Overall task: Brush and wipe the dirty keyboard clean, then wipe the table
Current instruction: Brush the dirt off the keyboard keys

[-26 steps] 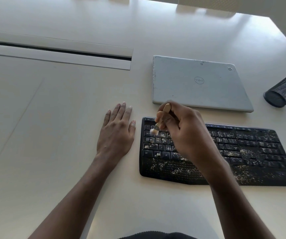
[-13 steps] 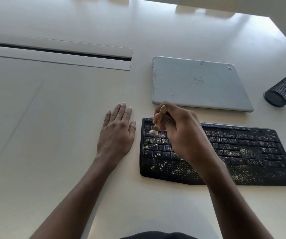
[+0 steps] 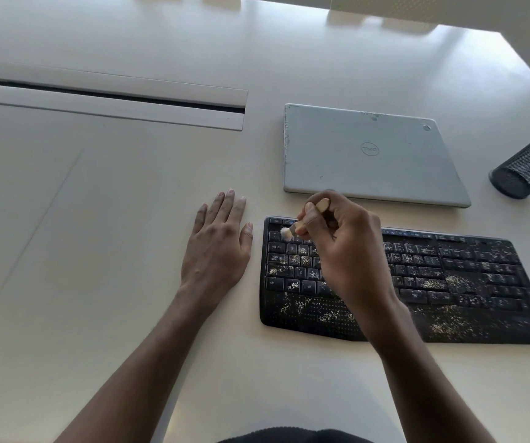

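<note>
Just behind keyboard (image 3: 449,282): closed laptop (image 3: 369,151); mesh cup (image 3: 527,167).

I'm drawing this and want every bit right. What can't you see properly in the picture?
All in the head view:
- Keyboard: its middle keys are hidden under the right hand.
- Brush: most of the handle is hidden inside that hand's grip.
- Mesh cup: cut off by the right edge; its inside does not show.
- Right-side key letters: too small and too speckled with crumbs to read.

right hand (image 3: 343,251) gripping brush (image 3: 305,222) on keyboard (image 3: 449,282) (crumb-strewn)
</note>
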A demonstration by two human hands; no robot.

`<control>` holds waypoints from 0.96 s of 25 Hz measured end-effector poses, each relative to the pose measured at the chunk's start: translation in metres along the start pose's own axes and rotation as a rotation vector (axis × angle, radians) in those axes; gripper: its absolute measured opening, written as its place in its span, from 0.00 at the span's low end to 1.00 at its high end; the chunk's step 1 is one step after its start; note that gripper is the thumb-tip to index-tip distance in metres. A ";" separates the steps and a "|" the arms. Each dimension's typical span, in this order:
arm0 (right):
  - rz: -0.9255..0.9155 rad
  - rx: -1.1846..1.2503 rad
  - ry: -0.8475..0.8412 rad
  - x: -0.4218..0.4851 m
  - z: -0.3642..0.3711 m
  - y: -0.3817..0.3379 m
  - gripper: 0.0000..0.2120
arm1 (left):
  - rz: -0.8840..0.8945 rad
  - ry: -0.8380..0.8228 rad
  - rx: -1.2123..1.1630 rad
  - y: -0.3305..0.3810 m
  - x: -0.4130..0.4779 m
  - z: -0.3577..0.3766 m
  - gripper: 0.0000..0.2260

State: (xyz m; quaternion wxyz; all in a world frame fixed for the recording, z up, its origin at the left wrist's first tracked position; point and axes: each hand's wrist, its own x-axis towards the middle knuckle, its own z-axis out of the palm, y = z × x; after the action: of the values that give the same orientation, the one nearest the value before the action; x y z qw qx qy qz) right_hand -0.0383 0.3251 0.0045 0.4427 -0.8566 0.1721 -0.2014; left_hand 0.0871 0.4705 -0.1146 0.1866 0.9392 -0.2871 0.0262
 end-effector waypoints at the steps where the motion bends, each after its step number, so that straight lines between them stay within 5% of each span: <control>1: 0.017 0.004 -0.020 -0.001 0.002 0.001 0.09 | -0.001 0.001 -0.003 0.000 0.000 0.000 0.26; 24: 0.091 -0.039 -0.040 0.000 -0.007 -0.002 0.12 | -0.007 0.000 -0.015 0.000 0.000 -0.002 0.25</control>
State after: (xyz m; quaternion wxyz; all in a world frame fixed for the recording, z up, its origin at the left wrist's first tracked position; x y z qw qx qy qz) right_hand -0.0418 0.3214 0.0100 0.4380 -0.8603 0.2059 -0.1602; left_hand 0.0870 0.4714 -0.1122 0.1934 0.9387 -0.2843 0.0233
